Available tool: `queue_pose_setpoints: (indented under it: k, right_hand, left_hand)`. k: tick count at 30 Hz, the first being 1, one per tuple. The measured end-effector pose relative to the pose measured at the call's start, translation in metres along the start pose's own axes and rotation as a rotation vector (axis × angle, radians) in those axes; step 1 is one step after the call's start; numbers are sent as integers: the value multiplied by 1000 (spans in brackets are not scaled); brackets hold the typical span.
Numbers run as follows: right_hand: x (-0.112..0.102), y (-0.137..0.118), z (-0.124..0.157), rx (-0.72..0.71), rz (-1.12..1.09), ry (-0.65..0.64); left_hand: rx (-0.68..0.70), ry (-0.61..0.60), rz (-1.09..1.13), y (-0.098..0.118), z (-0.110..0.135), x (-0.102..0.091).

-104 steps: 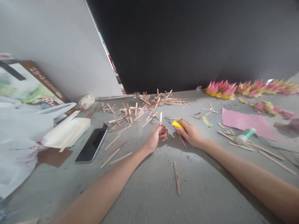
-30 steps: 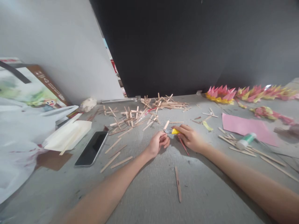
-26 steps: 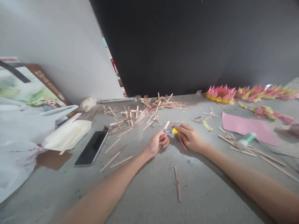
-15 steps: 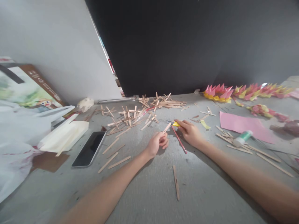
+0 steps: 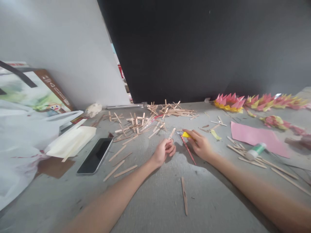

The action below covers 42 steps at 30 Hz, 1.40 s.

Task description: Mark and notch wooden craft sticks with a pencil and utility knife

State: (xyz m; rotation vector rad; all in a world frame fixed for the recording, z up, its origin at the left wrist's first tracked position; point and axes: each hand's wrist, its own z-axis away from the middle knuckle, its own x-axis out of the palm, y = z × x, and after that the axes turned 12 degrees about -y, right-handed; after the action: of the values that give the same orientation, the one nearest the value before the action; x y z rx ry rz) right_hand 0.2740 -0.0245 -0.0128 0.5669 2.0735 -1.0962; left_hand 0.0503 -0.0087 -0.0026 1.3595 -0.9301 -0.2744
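Pinched in my left hand [image 5: 163,152] is a short popsicle stick [image 5: 172,133], its end pointing up and away from me. My right hand [image 5: 199,144] is closed around a yellow utility knife [image 5: 186,134], whose metal tip points left toward the stick. A small gap separates the tip from the stick. Under the knife, beside my right hand, a red patterned pencil [image 5: 188,150] lies on the grey table [image 5: 155,200]. Nearer to me lies a single popsicle stick [image 5: 184,195] with a dark nick in it.
Behind my hands is a heap of popsicle sticks [image 5: 179,111], some joined into crosses. To the left lie a phone [image 5: 95,156] and a white plastic bag [image 5: 21,145]. On the right are pink paper [image 5: 255,137], a glue stick [image 5: 256,151] and pink-yellow paper petals [image 5: 229,103].
The knife tip has moved off the popsicle stick, leaving a gap. My left hand has turned the stick more upright. The whole view has shifted slightly.
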Motion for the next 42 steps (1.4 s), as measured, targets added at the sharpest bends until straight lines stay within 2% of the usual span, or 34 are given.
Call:
queue_pose_setpoints:
  k: [3, 6, 18, 29, 42]
  right_hand:
    - [-1, -3, 0, -81, 33, -99]
    - [0, -4, 0, -83, 55, -122]
    - [-1, -9, -2, -56, 140, -108]
    - [3, -3, -2, -64, 188, -98]
    - [0, -6, -2, -76, 260, -95]
  left_hand:
    - [2, 27, 14, -1, -1, 0]
    - [-1, 34, 11, 0, 0, 1]
    - [-17, 14, 16, -1, -2, -3]
    - [-32, 7, 40, 4, -1, -3]
    - [-107, -57, 68, 6, -4, -10]
